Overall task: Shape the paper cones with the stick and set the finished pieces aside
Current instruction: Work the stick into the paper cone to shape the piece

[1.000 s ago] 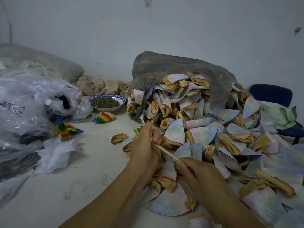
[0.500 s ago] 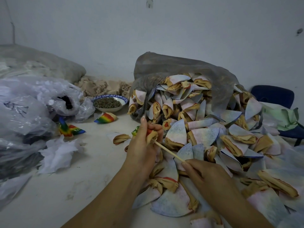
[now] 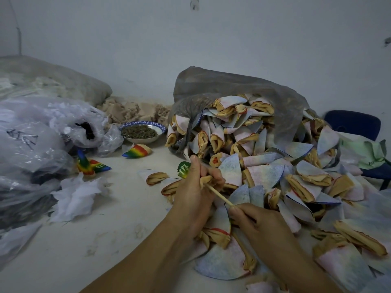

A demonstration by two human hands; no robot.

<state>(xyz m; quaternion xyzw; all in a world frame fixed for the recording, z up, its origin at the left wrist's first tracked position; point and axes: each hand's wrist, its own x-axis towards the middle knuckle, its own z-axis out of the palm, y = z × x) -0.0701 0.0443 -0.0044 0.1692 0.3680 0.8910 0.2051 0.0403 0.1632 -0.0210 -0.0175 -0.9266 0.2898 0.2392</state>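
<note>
While the left hand [image 3: 193, 192] keeps its fingers curled round a paper cone [image 3: 205, 179], tan mouth showing at the knuckles and green printed tip protruding at the hand's 11 o'clock, the right hand [image 3: 261, 226] pinches the lower end of the stick [image 3: 220, 196] between thumb and fingertips. The stick runs from the right hand toward 10 o'clock, and its upper end sits in the cone's mouth. Both hands are over the table [image 3: 101, 240].

A pile of flattened cones [image 3: 264, 172] spreads from 12 to 4 o'clock of the hands, out of a grey bag [image 3: 232, 87]. Rainbow-coloured cones [image 3: 137, 151] lie on the table at 10 o'clock, just short of a bowl [image 3: 160, 129] of dark bits. Clear plastic bags [image 3: 42, 134] sit at 9 o'clock, with crumpled white paper [image 3: 78, 195] beside them.
</note>
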